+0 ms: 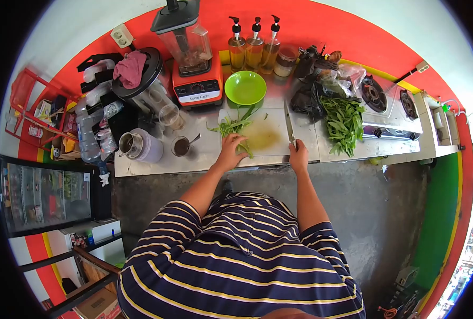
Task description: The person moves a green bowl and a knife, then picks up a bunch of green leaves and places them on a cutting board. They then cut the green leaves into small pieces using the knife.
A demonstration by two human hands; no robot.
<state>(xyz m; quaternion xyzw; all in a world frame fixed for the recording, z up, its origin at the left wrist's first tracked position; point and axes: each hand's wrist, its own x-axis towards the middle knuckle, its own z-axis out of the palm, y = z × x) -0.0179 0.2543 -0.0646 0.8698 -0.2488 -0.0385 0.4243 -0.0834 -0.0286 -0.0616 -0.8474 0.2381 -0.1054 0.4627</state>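
Note:
My left hand [231,152] lies at the left side of a white cutting board [276,118], its fingers curled round some leafy green stems [235,125]. More of the stems spread out beyond my fingertips. In my right hand [299,156] is the handle of a kitchen knife [288,121], whose blade points away from me along the board's right edge. A greenish-brown wet stain marks the middle of the board. A green bowl [245,88] stands just behind it.
A heap of leafy greens [343,125] lies right of the board, near a gas stove [391,106] and a black plastic bag [308,98]. Behind stand a red blender [196,82] and pump bottles [254,50]. Leftward are a glass with a spoon [180,146] and a flask [140,145].

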